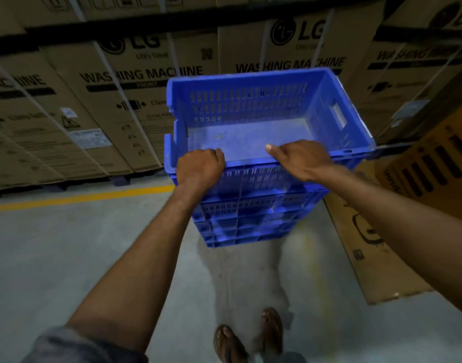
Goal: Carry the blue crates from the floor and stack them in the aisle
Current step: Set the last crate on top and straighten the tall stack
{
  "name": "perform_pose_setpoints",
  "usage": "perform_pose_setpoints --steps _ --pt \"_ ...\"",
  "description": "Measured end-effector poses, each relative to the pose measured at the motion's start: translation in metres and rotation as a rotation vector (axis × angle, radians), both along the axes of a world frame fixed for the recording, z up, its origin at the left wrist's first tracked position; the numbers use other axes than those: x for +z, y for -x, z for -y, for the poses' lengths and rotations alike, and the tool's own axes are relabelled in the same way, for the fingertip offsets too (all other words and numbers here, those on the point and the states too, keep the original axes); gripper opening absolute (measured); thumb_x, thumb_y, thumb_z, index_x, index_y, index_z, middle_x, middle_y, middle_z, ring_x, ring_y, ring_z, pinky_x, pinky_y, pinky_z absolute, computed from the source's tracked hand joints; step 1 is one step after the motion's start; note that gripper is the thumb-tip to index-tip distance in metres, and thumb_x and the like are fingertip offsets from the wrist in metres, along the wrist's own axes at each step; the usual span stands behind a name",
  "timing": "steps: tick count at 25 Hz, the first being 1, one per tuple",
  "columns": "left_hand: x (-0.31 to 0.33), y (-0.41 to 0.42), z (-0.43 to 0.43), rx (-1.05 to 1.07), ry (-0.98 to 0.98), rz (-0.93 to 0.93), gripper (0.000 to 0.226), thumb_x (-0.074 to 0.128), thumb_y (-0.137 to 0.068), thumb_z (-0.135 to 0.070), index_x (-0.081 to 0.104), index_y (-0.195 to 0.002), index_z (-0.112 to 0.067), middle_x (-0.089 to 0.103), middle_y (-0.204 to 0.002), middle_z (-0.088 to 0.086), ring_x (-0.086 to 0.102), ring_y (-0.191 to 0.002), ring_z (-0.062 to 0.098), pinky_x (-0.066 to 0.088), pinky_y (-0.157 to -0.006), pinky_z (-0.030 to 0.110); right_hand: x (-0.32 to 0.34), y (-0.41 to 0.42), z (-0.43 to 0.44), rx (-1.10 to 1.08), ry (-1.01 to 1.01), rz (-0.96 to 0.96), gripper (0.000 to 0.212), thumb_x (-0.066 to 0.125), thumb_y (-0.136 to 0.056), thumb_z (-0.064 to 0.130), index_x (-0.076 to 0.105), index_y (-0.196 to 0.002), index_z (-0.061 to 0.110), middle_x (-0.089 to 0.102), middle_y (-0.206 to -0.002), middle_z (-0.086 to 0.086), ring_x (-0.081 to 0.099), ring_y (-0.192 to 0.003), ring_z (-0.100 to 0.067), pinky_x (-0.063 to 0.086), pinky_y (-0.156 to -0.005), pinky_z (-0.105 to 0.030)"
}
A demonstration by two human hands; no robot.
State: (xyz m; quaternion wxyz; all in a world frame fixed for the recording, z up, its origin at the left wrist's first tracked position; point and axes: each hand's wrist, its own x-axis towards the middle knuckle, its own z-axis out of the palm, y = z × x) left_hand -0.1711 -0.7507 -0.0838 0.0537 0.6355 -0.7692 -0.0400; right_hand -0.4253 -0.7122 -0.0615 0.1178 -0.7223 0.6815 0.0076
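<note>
- Top crate (pixel 251 100): blue, slotted walls, handle cut-out in its right wall. Nothing inside; bare, dusty bottom.
- It sits on a stack (pixel 251 221) of like blue crates, nested one in another. The lower ones are blurred, so the count is unclear and their contents are hidden.
- The stack stands on the grey floor (pixel 67 258), in front of a row of boxes (pixel 135 87) printed "LG WASHING MACHINE".
- Left hand (pixel 199 167): on the near rim of the top crate, left part. Fingers curled over the rim, gripping it.
- Right hand (pixel 303 159): on the same rim, right of centre. Knuckles are bent over the edge and the fingers curl down out of sight, holding the rim. One digit lies straight, pointing left over the crate's inside.
- The hands are apart, with bare rim between them.
- A yellow line (pixel 80 197) on the floor runs in from the left and passes behind the stack.
- A flat carton (pixel 368 258) lies on the floor just right of the stack, with a printed box (pixel 434 166) beyond it.
- Sandalled feet (pixel 272 328) are at the lower edge, near the stack.
</note>
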Motion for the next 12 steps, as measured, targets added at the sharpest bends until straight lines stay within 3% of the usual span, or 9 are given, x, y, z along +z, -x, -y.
perform_pose_setpoints --steps 2,4,9,12 --pt "0.001 0.007 -0.012 -0.016 0.074 0.068 0.051 0.026 -0.108 -0.042 0.068 -0.104 -0.014 0.070 -0.103 0.012 0.060 -0.101 0.037 0.043 -0.086 0.048 -0.007 0.024 -0.021 -0.031 0.191 -0.109 0.071 0.006 -0.105 0.059 0.055 -0.076 0.017 0.057 -0.074 -0.010 0.054 -0.074 -0.034 0.040 -0.079 -0.045" --pt "-0.004 0.022 -0.031 -0.062 0.124 0.082 0.054 0.021 -0.108 -0.047 0.067 -0.108 -0.019 0.068 -0.108 0.006 0.057 -0.103 0.036 0.037 -0.082 0.046 -0.021 0.038 -0.035 -0.021 0.255 -0.140 0.069 0.001 -0.105 0.057 0.055 -0.089 0.017 0.055 -0.082 -0.008 0.054 -0.082 -0.036 0.037 -0.081 -0.044" --pt "-0.003 0.029 -0.030 0.008 -0.021 -0.013 0.061 0.016 -0.106 -0.054 0.067 -0.123 -0.026 0.054 -0.140 -0.003 0.042 -0.127 0.032 0.031 -0.098 0.050 -0.031 0.043 -0.028 -0.003 0.246 -0.042 0.044 0.013 -0.108 0.051 0.044 -0.092 0.025 0.047 -0.091 -0.003 0.049 -0.097 -0.034 0.034 -0.091 -0.047" --pt "0.013 0.027 -0.035 0.009 -0.196 -0.042 0.057 0.018 -0.104 -0.059 0.049 -0.144 -0.031 0.036 -0.156 0.000 0.029 -0.141 0.031 0.024 -0.111 0.051 -0.015 0.052 -0.032 0.029 0.070 0.022 0.051 0.017 -0.107 0.055 0.054 -0.124 0.024 0.055 -0.126 -0.008 0.046 -0.120 -0.035 0.030 -0.103 -0.050"
